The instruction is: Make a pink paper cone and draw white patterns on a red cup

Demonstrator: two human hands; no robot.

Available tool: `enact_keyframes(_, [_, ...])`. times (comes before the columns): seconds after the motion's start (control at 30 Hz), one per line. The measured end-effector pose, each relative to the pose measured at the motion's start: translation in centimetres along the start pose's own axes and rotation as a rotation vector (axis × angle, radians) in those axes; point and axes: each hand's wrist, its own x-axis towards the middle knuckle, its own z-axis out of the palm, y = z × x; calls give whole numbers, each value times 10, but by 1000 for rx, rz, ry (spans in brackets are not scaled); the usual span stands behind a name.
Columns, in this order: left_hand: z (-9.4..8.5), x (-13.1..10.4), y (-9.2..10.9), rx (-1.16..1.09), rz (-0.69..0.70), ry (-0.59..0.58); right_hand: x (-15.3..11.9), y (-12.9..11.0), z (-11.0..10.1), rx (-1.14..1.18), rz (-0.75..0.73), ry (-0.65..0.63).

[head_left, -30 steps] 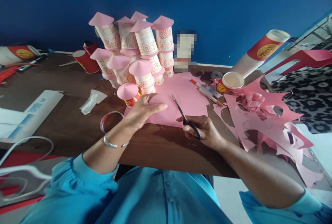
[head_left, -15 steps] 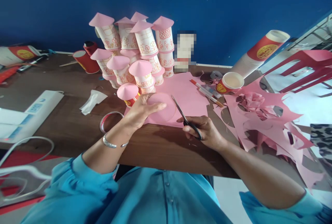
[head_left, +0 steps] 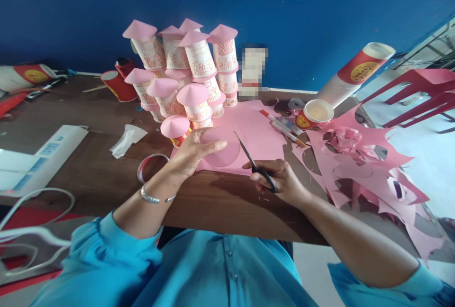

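Observation:
My left hand (head_left: 197,151) grips a round pink paper disc (head_left: 223,153) by its left side, the thumb lying on top. In my right hand (head_left: 279,179) is a pair of scissors (head_left: 248,153) with black handles; the blades point up and left, beside the disc's right edge and apart from it. Beneath the disc lies a larger pink paper sheet (head_left: 263,129). Just behind my left hand stand several stacked paper cups (head_left: 201,60) with red drawings and pink cone roofs. A small cup with a pink cone (head_left: 175,126) is closest to that hand.
Pink paper scraps (head_left: 369,169) spread over the right side of the table. Markers (head_left: 282,128), an upright paper cup (head_left: 314,113) and a leaning cup stack (head_left: 355,72) lie behind them. On the left are a tape roll (head_left: 152,167), crumpled white paper (head_left: 128,140) and a white box (head_left: 46,160).
Both hands, the disc and the scissors stay nearly in place. The whole view has shifted very slightly.

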Motion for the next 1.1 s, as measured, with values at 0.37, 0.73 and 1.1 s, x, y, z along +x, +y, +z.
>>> enact_keyframes(0.37, [5, 2, 2, -192, 43, 204, 3, 7, 4, -23, 4, 123])
enact_keyframes(0.73, [10, 3, -3, -164, 52, 149, 9, 10, 2, 48, -117, 269])
enact_keyframes(1.1, [10, 4, -16, -175, -13, 122, 13, 16, -5, -58, -134, 380])
